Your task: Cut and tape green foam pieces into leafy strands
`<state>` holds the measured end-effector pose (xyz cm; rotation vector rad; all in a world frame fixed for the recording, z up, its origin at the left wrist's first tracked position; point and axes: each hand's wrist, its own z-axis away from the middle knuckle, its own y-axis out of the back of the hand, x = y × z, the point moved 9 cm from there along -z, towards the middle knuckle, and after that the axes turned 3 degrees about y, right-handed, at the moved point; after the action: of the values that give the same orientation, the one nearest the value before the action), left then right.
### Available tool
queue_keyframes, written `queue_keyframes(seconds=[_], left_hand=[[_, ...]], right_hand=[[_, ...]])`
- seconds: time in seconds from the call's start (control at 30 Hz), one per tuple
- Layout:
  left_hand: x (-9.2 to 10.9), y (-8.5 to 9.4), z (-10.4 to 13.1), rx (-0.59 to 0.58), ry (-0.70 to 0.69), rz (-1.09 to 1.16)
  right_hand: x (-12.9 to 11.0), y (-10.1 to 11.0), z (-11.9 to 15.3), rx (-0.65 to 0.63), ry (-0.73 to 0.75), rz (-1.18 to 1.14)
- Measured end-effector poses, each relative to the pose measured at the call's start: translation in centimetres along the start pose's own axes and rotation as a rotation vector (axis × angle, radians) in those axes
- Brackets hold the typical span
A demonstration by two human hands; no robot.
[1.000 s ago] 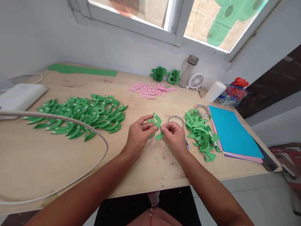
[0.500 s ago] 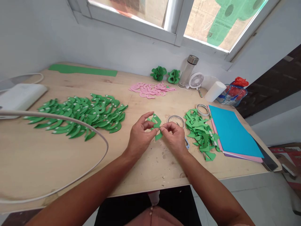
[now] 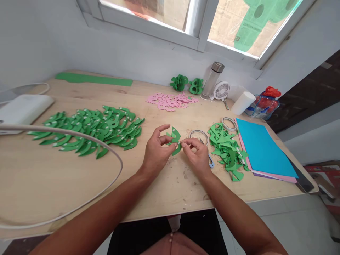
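One green paper cutout point(image 3: 176, 135), held over tabletop point(image 3: 159, 198) between both hands. Left hand point(image 3: 157, 147) pinches it; right hand point(image 3: 196, 151) pinches its right edge. Probably light, bendy, easily creased; best gripped at broad part, not tips.

Gap, left hand point(image 3: 155, 150) to green pile point(image 3: 95, 128)

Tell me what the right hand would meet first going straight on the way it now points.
The right hand would first meet the curved green paper piece held by the left hand; depth leaves contact unclear.
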<state>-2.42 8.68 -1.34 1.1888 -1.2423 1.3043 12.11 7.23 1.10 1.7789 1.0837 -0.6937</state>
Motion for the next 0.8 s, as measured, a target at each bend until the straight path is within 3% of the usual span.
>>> queue_keyframes(seconds=[0.2,0.3,0.6,0.8], left_hand=[[-0.1,0.0,0.1,0.002,0.002,0.008],[-0.2,0.1,0.1,0.007,0.01,0.016],[-0.5,-0.5,0.1,-0.051,0.061,0.023],[-0.3,-0.4,0.1,-0.042,0.113,0.138]], right_hand=[[-0.8,0.3,0.1,0.021,0.08,0.085],[0.0,0.5,0.0,0.032,0.005,0.058],[1.4,-0.6,-0.2,-0.103,-0.151,-0.096],[1.8,-0.1,-0.2,-0.053,-0.177,-0.083]])
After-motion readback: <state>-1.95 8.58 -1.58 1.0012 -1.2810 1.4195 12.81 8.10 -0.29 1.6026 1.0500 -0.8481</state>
